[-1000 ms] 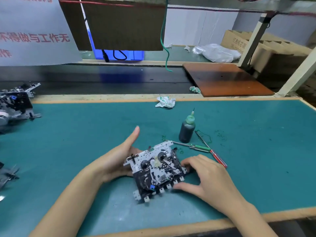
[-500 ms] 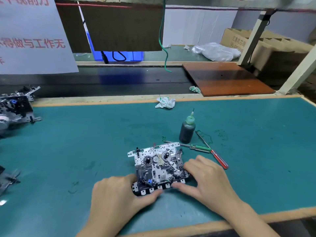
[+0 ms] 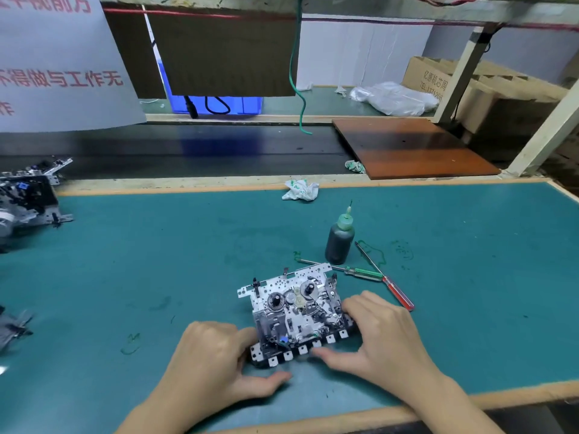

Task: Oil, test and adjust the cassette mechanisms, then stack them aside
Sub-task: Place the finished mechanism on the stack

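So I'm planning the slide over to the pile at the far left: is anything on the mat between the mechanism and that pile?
Nothing visible. The mat between the mechanism and the pile is bare; bottle and screwdrivers lie right.

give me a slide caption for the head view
Both hands, left and right, hold a cassette mechanism on the green mat beside an oil bottle.

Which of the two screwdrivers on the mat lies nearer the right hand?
The red-handled screwdriver; its handle end lies just beyond the right hand, while the green-handled screwdriver lies farther back.
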Demonstrator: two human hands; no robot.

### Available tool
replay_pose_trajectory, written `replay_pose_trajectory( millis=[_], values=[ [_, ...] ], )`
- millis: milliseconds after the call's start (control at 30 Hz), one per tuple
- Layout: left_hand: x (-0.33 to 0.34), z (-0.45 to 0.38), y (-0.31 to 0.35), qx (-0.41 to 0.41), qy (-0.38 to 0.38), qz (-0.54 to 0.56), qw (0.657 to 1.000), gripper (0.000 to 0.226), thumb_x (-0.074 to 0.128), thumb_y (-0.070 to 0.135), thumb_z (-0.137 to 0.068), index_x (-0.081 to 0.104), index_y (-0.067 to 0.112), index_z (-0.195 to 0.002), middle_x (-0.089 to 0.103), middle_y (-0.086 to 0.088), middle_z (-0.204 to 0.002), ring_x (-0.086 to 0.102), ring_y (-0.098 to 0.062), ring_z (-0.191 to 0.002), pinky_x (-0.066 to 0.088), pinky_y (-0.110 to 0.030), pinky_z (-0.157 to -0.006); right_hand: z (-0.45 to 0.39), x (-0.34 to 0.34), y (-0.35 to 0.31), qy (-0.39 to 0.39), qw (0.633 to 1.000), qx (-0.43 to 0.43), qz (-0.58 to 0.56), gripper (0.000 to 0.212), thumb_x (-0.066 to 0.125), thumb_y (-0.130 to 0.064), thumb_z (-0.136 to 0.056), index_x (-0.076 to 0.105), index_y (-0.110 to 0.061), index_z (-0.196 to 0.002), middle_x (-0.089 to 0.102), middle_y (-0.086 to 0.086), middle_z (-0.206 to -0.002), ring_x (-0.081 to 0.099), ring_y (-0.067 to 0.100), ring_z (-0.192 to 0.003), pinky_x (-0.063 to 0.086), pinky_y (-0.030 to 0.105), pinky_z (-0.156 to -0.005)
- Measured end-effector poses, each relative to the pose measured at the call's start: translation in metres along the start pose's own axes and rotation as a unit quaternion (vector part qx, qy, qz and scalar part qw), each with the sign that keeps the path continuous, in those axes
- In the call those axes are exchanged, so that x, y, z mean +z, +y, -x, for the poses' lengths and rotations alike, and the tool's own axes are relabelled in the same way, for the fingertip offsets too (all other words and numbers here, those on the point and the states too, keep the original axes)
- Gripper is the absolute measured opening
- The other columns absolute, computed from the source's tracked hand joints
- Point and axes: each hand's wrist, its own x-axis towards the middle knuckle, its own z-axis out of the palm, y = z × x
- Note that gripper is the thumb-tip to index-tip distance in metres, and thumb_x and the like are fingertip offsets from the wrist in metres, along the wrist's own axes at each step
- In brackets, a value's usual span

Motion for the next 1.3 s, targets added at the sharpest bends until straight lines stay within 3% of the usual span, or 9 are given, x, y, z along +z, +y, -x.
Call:
replay_pose_trajectory(
  millis=[133,367,567,733,833,967,1067,1200,1300],
  values=[
    [-0.001,0.001,0.002,-0.038,-0.003,-0.012,0.999,0.059,0.054,0.076,-0.058,0.047,0.019,-0.044,0.037,0.005,-0.032,0.04,-0.013,-0.028,0.031,-0.016,-0.031,-0.001,0.001,0.0,0.003,1.0,0.006,0.001,0.056,0.054,-0.068,-0.068,0.052,-0.014,-0.058,0.044,-0.007,-0.053,0.043,0.013,-0.051,0.028,0.024,-0.048],
    [0.001,-0.002,0.012,-0.131,0.027,-0.022,0.991,0.061,0.051,0.077,-0.053,0.045,0.017,-0.039,0.038,0.0,-0.029,0.043,-0.017,-0.026,0.029,-0.019,-0.033,0.001,-0.001,0.001,-0.012,0.999,-0.033,-0.039,0.05,0.055,-0.06,-0.077,0.049,-0.014,-0.059,0.042,-0.005,-0.055,0.041,0.014,-0.054,0.034,0.027,-0.046],
    [0.003,-0.004,0.009,-0.178,0.014,-0.022,0.984,0.068,0.046,0.078,-0.055,0.046,0.013,-0.036,0.034,-0.002,-0.027,0.04,-0.021,-0.025,0.029,-0.022,-0.032,-0.003,-0.007,-0.003,-0.037,0.994,-0.023,-0.098,0.048,0.061,-0.057,-0.071,0.045,-0.014,-0.059,0.029,-0.012,-0.06,0.027,0.008,-0.057,0.022,0.021,-0.051],
    [-0.007,-0.005,0.001,-0.189,-0.033,0.103,0.976,0.074,0.04,0.094,-0.053,0.037,0.021,-0.041,0.033,0.004,-0.033,0.034,-0.019,-0.039,0.03,-0.02,-0.041,-0.003,-0.008,-0.004,-0.065,0.988,0.044,-0.131,0.046,0.053,-0.055,-0.078,0.049,-0.013,-0.062,0.034,-0.011,-0.058,0.032,0.006,-0.056,0.027,0.022,-0.053],
    [-0.012,-0.012,0.005,-0.259,0.007,0.314,0.913,0.054,0.047,0.073,-0.062,0.05,0.024,-0.041,0.041,0.003,-0.034,0.037,-0.008,-0.035,0.032,-0.021,-0.045,-0.011,-0.014,-0.006,-0.075,0.952,0.123,-0.27,0.043,0.046,-0.06,-0.079,0.044,-0.023,-0.057,0.042,-0.001,-0.052,0.038,0.005,-0.054,0.031,0.022,-0.055],
    [-0.019,-0.03,0.009,-0.323,0.061,0.407,0.852,0.071,0.055,0.069,-0.078,0.049,0.014,-0.034,0.046,-0.01,-0.032,0.042,-0.014,-0.032,0.036,-0.016,-0.043,-0.034,-0.019,-0.013,-0.063,0.861,0.283,-0.418,0.063,0.047,-0.065,-0.077,0.051,-0.012,-0.045,0.055,0.007,-0.046,0.047,0.012,-0.038,0.04,0.021,-0.049],
    [-0.017,-0.034,0.011,-0.351,0.052,0.405,0.843,0.068,0.045,0.065,-0.074,0.04,0.014,-0.03,0.044,-0.014,-0.032,0.04,-0.016,-0.032,0.037,-0.012,-0.045,-0.047,-0.02,-0.011,-0.117,0.848,0.323,-0.403,0.069,0.055,-0.073,-0.074,0.051,-0.013,-0.039,0.046,0.006,-0.037,0.042,0.017,-0.034,0.038,0.021,-0.046],
    [-0.016,-0.036,0.011,-0.363,0.035,0.419,0.831,0.065,0.042,0.063,-0.073,0.04,0.013,-0.03,0.045,-0.015,-0.033,0.042,-0.017,-0.032,0.039,-0.015,-0.045,-0.055,-0.016,-0.006,-0.157,0.849,0.343,-0.371,0.063,0.057,-0.057,-0.078,0.043,-0.016,-0.033,0.042,0.0,-0.034,0.039,0.013,-0.033,0.036,0.018,-0.044],
    [-0.015,-0.037,0.008,-0.361,0.033,0.42,0.832,0.067,0.042,0.061,-0.077,0.04,0.013,-0.03,0.045,-0.016,-0.033,0.043,-0.017,-0.033,0.04,-0.015,-0.047,-0.056,-0.02,-0.002,-0.185,0.838,0.332,-0.392,0.066,0.058,-0.069,-0.073,0.047,-0.016,-0.035,0.043,0.0,-0.034,0.042,0.013,-0.034,0.039,0.018,-0.046]
  ],
)
